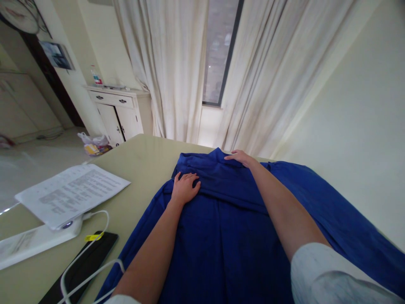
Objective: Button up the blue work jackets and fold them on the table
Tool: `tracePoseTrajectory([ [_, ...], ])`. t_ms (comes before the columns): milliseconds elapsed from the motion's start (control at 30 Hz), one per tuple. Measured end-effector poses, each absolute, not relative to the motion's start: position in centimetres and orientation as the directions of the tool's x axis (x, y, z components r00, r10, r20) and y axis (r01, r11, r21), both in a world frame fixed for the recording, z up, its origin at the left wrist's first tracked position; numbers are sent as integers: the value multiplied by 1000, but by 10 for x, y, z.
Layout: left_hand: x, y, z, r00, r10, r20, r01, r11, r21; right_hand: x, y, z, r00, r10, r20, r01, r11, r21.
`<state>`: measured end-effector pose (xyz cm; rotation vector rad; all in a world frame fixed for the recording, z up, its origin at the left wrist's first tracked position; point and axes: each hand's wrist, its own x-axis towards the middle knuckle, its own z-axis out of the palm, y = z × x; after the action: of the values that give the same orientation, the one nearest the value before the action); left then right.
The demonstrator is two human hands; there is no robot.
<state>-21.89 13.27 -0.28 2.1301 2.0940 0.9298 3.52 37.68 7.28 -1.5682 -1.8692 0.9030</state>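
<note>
Blue garment lies spread across the near right part of the pale green table, its far end folded into a thick band. The left hand rests flat on that fold, fingers spread, its grip open and holding nothing; the right hand lies palm-down on the fold's far edge, likewise open. Left of the cloth sit printed papers, a white cable and a black phone. Behind stand cream curtains, a dark window and a white cabinet.
</note>
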Motion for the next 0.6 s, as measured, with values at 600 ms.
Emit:
tracePoseTrajectory([
  [600,-218,134,-2,-96,914,393,906,-84,415,43,325,69,-745,661,-86,617,635,-465],
])
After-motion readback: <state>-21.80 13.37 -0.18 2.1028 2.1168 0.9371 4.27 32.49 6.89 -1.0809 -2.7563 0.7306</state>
